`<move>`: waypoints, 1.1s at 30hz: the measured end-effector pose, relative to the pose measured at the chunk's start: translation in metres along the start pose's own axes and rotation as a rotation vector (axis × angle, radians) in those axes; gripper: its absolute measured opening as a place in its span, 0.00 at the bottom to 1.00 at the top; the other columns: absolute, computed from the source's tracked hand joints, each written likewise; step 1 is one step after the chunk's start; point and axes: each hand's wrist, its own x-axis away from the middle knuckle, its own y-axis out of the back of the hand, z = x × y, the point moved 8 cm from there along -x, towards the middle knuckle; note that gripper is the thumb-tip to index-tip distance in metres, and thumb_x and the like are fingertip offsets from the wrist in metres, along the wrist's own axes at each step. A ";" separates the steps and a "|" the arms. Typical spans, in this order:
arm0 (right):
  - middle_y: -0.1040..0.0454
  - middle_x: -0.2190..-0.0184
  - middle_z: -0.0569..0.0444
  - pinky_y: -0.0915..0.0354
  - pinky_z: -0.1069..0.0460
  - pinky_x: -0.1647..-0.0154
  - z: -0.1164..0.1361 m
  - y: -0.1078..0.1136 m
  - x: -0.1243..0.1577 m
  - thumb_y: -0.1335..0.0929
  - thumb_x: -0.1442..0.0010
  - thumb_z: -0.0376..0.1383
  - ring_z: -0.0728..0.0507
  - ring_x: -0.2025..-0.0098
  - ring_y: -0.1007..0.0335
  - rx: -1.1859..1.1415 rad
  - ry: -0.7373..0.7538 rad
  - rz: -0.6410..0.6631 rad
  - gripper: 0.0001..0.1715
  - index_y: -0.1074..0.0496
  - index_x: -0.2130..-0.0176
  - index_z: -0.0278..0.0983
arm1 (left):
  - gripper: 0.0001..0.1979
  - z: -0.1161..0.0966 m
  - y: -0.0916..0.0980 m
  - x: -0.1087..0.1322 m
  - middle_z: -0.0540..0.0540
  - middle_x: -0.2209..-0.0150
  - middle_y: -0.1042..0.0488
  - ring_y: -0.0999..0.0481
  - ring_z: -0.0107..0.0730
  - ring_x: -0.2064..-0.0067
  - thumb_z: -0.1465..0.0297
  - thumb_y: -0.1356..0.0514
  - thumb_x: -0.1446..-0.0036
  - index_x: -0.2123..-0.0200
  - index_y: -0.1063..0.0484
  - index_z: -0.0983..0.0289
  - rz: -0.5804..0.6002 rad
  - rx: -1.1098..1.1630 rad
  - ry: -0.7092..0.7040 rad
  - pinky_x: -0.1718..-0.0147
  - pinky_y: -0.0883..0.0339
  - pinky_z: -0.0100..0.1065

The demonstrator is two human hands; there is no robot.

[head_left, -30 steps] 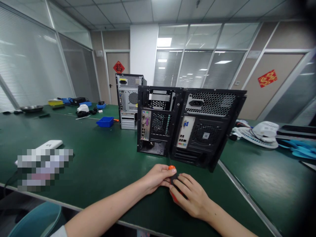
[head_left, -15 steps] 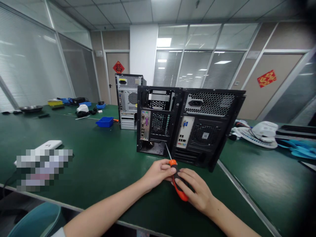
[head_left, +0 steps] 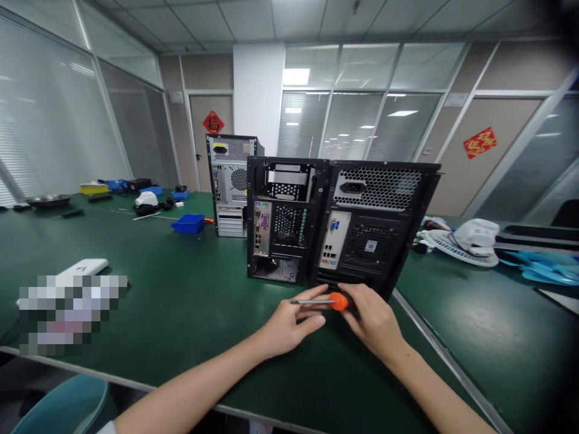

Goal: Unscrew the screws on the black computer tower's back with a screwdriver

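Right hand (head_left: 373,322) seemingly near rightmost case (head_left: 375,223)

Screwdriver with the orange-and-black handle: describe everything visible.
The orange-and-black-handled screwdriver has a slim, straight grey shaft, metallic-looking. Its handle's rounded orange front looks like plastic; the right hand grips the handle, hiding most of the dark part. It lies nearly level, shaft pointing left in front of the left hand; contact there is unclear. The tip is too small to identify.
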 end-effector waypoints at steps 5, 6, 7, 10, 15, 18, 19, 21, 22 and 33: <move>0.27 0.65 0.50 0.32 0.53 0.68 -0.023 -0.012 0.001 0.41 0.36 0.35 0.45 0.66 0.27 0.021 -0.179 0.115 0.11 0.38 0.54 0.35 | 0.18 0.010 -0.004 -0.002 0.58 0.54 0.24 0.24 0.33 0.54 0.71 0.44 0.42 0.48 0.31 0.64 -0.014 -0.404 0.045 0.52 0.32 0.35; 0.27 0.66 0.51 0.33 0.53 0.70 -0.028 -0.015 0.002 0.41 0.37 0.35 0.45 0.68 0.27 0.033 -0.213 0.145 0.10 0.38 0.55 0.36 | 0.15 0.011 -0.006 -0.003 0.57 0.57 0.23 0.24 0.33 0.56 0.71 0.44 0.42 0.51 0.29 0.64 0.010 -0.500 0.032 0.53 0.33 0.34; 0.27 0.67 0.52 0.34 0.53 0.72 -0.032 -0.017 0.003 0.41 0.37 0.34 0.45 0.69 0.27 0.045 -0.240 0.174 0.09 0.38 0.56 0.37 | 0.13 0.013 -0.009 -0.004 0.56 0.59 0.23 0.25 0.33 0.57 0.70 0.44 0.42 0.54 0.27 0.63 0.041 -0.589 0.016 0.53 0.34 0.34; 0.27 0.66 0.53 0.36 0.53 0.73 -0.039 -0.025 0.007 0.41 0.40 0.33 0.44 0.68 0.27 0.077 -0.281 0.257 0.08 0.37 0.59 0.38 | 0.10 0.021 -0.017 -0.006 0.54 0.62 0.23 0.26 0.34 0.58 0.69 0.42 0.42 0.58 0.26 0.62 0.123 -0.766 -0.019 0.54 0.36 0.34; 0.28 0.66 0.54 0.38 0.53 0.71 -0.043 -0.033 0.012 0.40 0.43 0.30 0.45 0.66 0.29 0.111 -0.283 0.366 0.08 0.37 0.61 0.39 | 0.11 0.029 -0.024 -0.014 0.54 0.62 0.24 0.27 0.36 0.57 0.67 0.40 0.43 0.57 0.27 0.62 0.187 -0.943 -0.051 0.55 0.37 0.34; 0.28 0.66 0.54 0.39 0.54 0.72 -0.044 -0.038 0.015 0.39 0.44 0.30 0.45 0.65 0.30 0.131 -0.280 0.407 0.09 0.36 0.61 0.39 | 0.12 0.032 -0.029 -0.022 0.55 0.60 0.24 0.26 0.38 0.57 0.65 0.39 0.44 0.57 0.27 0.62 0.232 -1.044 -0.050 0.55 0.36 0.35; 0.28 0.66 0.54 0.39 0.53 0.72 -0.045 -0.039 0.016 0.38 0.44 0.30 0.45 0.65 0.30 0.138 -0.281 0.417 0.09 0.36 0.61 0.39 | 0.13 0.033 -0.031 -0.025 0.56 0.60 0.24 0.26 0.39 0.56 0.64 0.39 0.44 0.57 0.27 0.62 0.245 -1.069 -0.048 0.55 0.36 0.36; 0.29 0.66 0.54 0.39 0.53 0.72 -0.046 -0.042 0.017 0.38 0.45 0.30 0.44 0.65 0.31 0.151 -0.284 0.433 0.09 0.36 0.61 0.39 | 0.13 0.035 -0.037 -0.031 0.57 0.60 0.24 0.26 0.39 0.56 0.63 0.39 0.44 0.57 0.27 0.63 0.269 -1.104 -0.059 0.56 0.36 0.36; 0.29 0.66 0.54 0.39 0.53 0.72 -0.046 -0.043 0.018 0.38 0.45 0.30 0.44 0.65 0.31 0.156 -0.286 0.439 0.09 0.36 0.61 0.39 | 0.14 0.036 -0.040 -0.034 0.57 0.59 0.24 0.26 0.40 0.56 0.63 0.39 0.44 0.57 0.27 0.63 0.282 -1.116 -0.069 0.56 0.35 0.36; 0.29 0.65 0.53 0.40 0.54 0.72 -0.049 -0.046 0.021 0.38 0.45 0.30 0.45 0.64 0.31 0.169 -0.302 0.455 0.10 0.35 0.61 0.39 | 0.07 0.055 -0.057 -0.048 0.58 0.64 0.26 0.26 0.40 0.59 0.67 0.40 0.43 0.65 0.28 0.65 0.288 -1.259 -0.115 0.59 0.35 0.37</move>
